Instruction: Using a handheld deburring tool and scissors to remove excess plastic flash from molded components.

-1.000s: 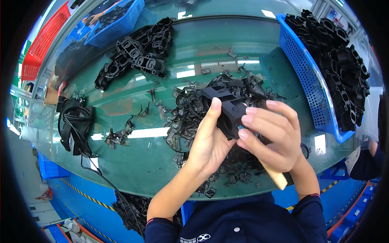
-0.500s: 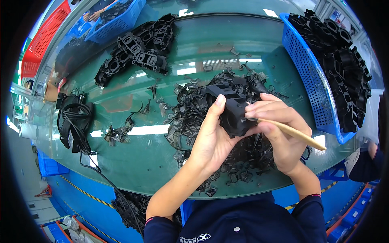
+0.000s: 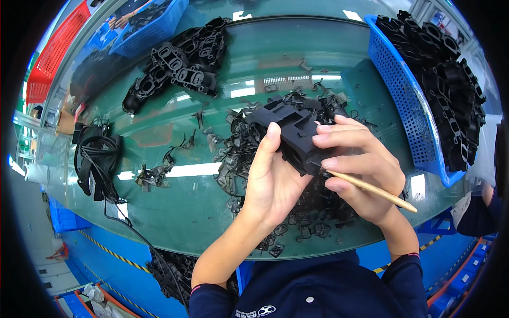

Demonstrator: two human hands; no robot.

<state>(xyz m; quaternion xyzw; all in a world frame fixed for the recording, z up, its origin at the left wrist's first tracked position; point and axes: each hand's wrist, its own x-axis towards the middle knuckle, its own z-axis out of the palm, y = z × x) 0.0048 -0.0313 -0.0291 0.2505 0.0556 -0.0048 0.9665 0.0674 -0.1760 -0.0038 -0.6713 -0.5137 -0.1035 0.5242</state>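
Little changed: left hand (image 3: 273,183) still clamps the black part (image 3: 293,135), long axis up-left; right hand (image 3: 360,169) pinches the stick (image 3: 371,190).

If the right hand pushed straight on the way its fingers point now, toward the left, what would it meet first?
The right hand already has its fingertips on the black plastic part, so that part comes first. Behind it is the left hand, whose thumb backs the part. Depth is hard to judge in this one view.
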